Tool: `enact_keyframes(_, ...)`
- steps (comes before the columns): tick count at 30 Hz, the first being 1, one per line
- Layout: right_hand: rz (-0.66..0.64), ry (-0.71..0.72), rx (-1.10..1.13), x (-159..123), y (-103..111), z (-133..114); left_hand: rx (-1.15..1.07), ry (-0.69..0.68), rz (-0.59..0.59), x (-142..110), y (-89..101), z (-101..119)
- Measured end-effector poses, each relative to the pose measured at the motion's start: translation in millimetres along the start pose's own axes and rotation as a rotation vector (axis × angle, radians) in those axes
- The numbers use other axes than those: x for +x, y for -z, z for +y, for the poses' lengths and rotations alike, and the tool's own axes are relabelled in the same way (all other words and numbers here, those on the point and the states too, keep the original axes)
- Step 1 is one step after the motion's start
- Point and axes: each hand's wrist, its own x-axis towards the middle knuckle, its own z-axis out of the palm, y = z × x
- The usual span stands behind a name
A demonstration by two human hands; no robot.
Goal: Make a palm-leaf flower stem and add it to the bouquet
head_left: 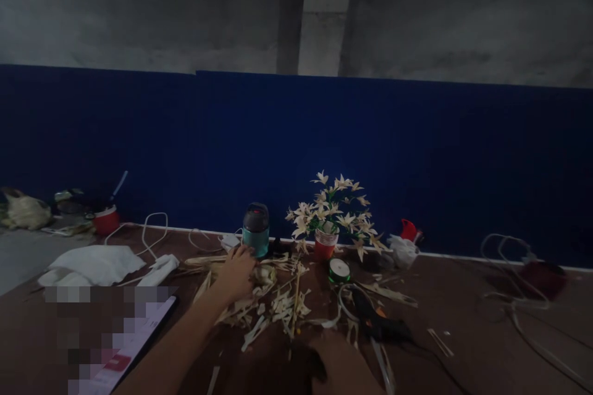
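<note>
My left hand (238,273) reaches forward onto a heap of pale dried leaf strips (273,302) in the middle of the brown table (463,321). Its fingers curl down into the heap just in front of a teal jar with a dark lid (256,229). What they grip is hidden. My right hand (345,365) lies low at the near edge in deep shadow, and its fingers do not show. A dark glue gun (377,323) lies just beyond it.
A red cup holding cream paper flowers (327,241) stands behind the heap, with a green tape roll (340,269) beside it. White cloths (97,262), white cables (152,228) and a red pot (106,219) sit left. A blue wall (417,154) backs the table.
</note>
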Motion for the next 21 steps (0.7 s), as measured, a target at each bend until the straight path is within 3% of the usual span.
enact_keyframes(6,-0.088,-0.053,-0.039,-5.0,8.3,-4.7,-0.039,0.022,0.099,5.2,16.2,-3.6)
enact_keyframes(9,-0.055,-0.1,-0.025,-1.6,14.2,-8.6,-0.018,0.073,0.136,7.7,18.7,-3.2)
enact_keyframes(13,0.065,-0.017,0.159,3.9,13.9,-3.3,0.015,0.112,0.161,6.2,17.1,6.6)
enact_keyframes(21,0.214,-0.007,0.524,16.8,1.6,22.0,0.066,0.033,-0.125,-9.4,2.2,38.6)
